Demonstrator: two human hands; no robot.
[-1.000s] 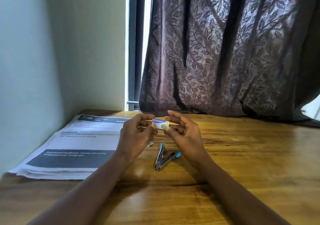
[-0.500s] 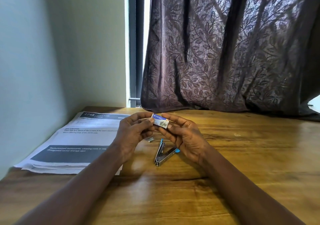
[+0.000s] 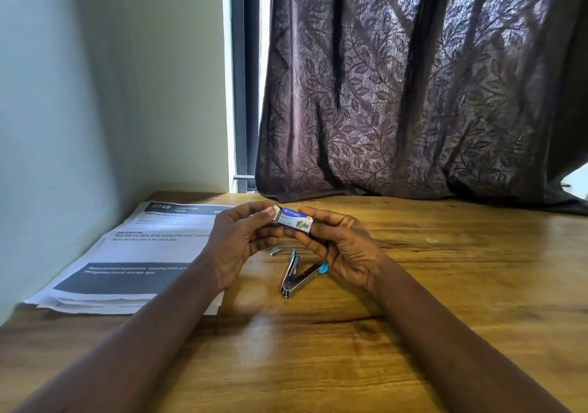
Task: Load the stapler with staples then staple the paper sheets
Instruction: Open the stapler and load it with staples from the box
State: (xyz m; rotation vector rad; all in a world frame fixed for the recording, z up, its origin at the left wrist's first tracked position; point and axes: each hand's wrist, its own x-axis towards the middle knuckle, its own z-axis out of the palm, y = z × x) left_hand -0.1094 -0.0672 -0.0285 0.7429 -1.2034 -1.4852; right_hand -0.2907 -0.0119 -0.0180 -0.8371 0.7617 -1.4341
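Note:
A small blue and white staple box (image 3: 295, 219) is held above the table between both hands. My left hand (image 3: 239, 240) pinches its left end with thumb and fingers, and my right hand (image 3: 342, 247) cradles it from below and the right. Below the hands a small metal stapler (image 3: 299, 275) with blue tips lies opened in a V on the wooden table (image 3: 445, 285). A short strip of staples (image 3: 275, 250) rests on the wood just left of the stapler. Printed paper sheets (image 3: 133, 253) lie stacked at the left.
A pale wall borders the table on the left. A dark patterned curtain (image 3: 413, 94) hangs down to the table's far edge, with a window frame (image 3: 243, 94) beside it.
The box has tilted slightly and the hands sit a little closer to the table's far edge in view; my left thumb now presses on the box's left end flap. Stapler and papers stay put.

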